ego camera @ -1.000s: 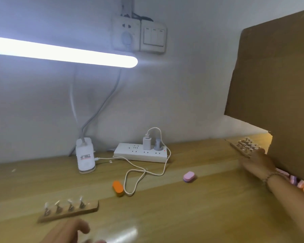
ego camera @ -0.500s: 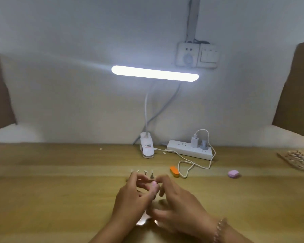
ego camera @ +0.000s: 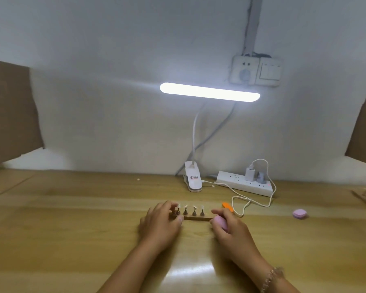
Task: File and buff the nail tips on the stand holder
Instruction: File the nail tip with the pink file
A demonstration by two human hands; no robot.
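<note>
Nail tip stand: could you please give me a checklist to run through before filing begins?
1. Stand holder steadied: left hand grips its left end. Ok.
2. Tool ready: right hand holds the pink buffer block. Ok.
3. Nail tips seated: four stand upright on pegs. Ok.
4. Block against a tip: it sits off the stand's right end, apart from the tips. Not ok.
5. Light: desk lamp lit. Ok.
6. Block's grit side: cannot tell.

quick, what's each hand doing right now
Left hand: grips the left end of the wooden stand.
Right hand: holds a pink buffer block.
</note>
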